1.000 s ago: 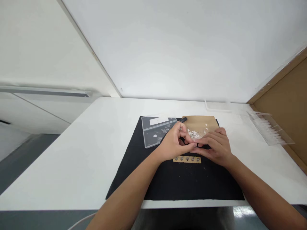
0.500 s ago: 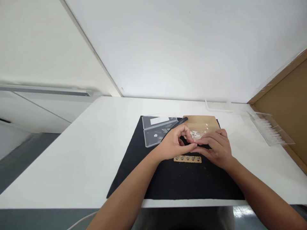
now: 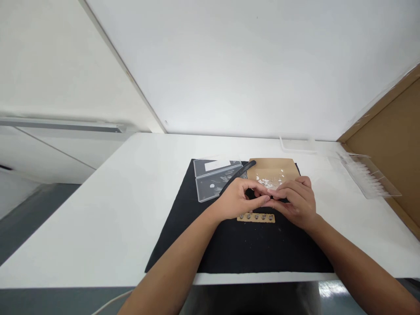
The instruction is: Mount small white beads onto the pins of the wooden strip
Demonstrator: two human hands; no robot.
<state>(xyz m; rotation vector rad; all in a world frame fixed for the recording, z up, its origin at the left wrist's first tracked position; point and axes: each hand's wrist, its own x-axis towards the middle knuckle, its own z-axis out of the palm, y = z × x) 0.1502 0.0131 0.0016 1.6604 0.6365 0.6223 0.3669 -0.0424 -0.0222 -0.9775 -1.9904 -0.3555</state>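
Note:
My left hand [image 3: 236, 199] and my right hand [image 3: 294, 201] meet fingertip to fingertip over the black mat [image 3: 243, 253]. Both are closed in a pinch, and whatever lies between the fingers is too small to make out. Just below them, a tan strip [image 3: 260, 220] carries a row of several small shiny metal pieces. Beyond my fingers lies a brown sheet [image 3: 272, 164] with a scatter of small white flakes [image 3: 264, 181] on it, partly covered by my hands. A black slim tool [image 3: 236, 176] rests slantwise beside my left hand.
Left of the hands, an open clear plastic case [image 3: 205, 186] holds thin clear slivers and a white round piece. At the right, a clear tray [image 3: 370, 177] with rows of pale pieces lies on the white table [image 3: 108, 218]. A wall rises behind.
My left fingers have straightened and lowered a little, flattening the loop they made with the thumb. My right hand stays almost in place. The fingertips still meet.

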